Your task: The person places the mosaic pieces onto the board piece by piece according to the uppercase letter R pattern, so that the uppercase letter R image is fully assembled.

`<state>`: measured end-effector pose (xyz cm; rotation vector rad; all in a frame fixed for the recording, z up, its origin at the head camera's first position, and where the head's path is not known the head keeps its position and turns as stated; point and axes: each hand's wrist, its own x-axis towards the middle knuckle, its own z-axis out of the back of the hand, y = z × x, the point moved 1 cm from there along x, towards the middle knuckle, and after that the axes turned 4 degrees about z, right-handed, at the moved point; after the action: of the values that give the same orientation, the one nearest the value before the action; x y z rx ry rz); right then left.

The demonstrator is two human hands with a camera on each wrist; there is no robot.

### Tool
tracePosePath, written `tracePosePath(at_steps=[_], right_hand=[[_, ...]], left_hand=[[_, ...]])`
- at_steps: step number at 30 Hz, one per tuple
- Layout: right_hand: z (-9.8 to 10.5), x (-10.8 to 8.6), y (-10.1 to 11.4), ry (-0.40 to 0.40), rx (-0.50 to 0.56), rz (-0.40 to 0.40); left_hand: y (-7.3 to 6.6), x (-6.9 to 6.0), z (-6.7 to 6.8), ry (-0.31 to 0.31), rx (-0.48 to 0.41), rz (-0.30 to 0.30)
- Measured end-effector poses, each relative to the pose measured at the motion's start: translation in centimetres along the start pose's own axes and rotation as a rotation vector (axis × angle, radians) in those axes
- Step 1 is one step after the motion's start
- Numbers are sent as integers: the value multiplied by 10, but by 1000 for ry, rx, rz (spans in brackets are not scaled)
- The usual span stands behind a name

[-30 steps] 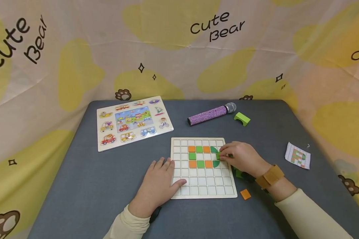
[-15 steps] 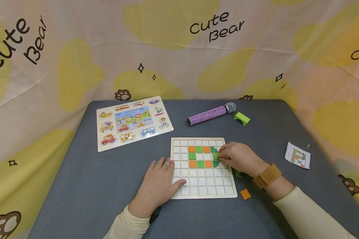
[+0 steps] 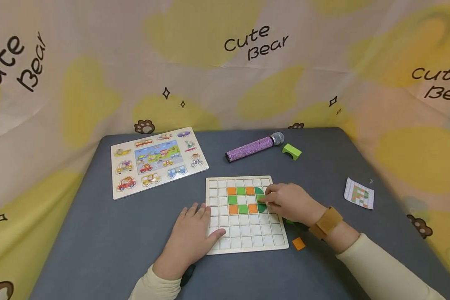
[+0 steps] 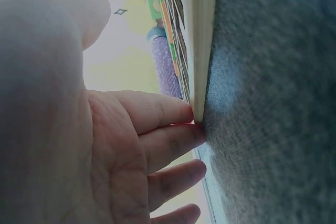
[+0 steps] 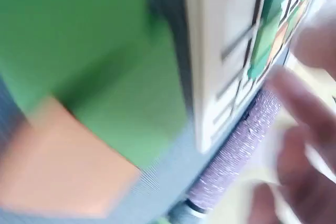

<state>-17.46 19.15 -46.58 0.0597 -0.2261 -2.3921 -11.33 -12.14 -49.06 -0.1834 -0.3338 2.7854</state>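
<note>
A wooden grid board [image 3: 247, 242] lies on the table, with orange, green and dark green tiles forming a ring in its upper right part. My right hand [image 3: 294, 203] is over the board's right side, finger and thumb pinching a green square tile [image 3: 260, 198] between two dark green curved pieces. In the right wrist view, that tile [image 5: 266, 39] sits in the grid column, with blurred fingers close by. My left hand [image 3: 189, 235] rests at the board's left edge, fingers extended and thumb on the grid. The left wrist view shows its fingertips touching the board's side [image 4: 198, 51].
Right of the board lie an orange tile [image 3: 298, 243] and partly hidden green pieces [image 3: 290, 221]. Behind stand a purple microphone [image 3: 251, 149], a green arch block [image 3: 292, 151] and a vehicle picture puzzle [image 3: 159, 162]. A pattern paper [image 3: 359, 193] lies at far right.
My right hand has brought the green tile leftward into the cell between the dark green pieces. My left hand stays at the board's edge. The head view has shifted slightly.
</note>
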Motion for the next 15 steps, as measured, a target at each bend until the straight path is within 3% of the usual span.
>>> tracePosePath(at_steps=[4,10,15], right_hand=[[-4,-17,1,-85,66,-59],[-3,-51,-1,-120,82,-152],[4,-76,-5,-251,53,-305]], left_hand=[[3,-2,-4,10,-8,12],[3,-2,-5,4,-4,11],[2,1,-3,-5,-4,-1]])
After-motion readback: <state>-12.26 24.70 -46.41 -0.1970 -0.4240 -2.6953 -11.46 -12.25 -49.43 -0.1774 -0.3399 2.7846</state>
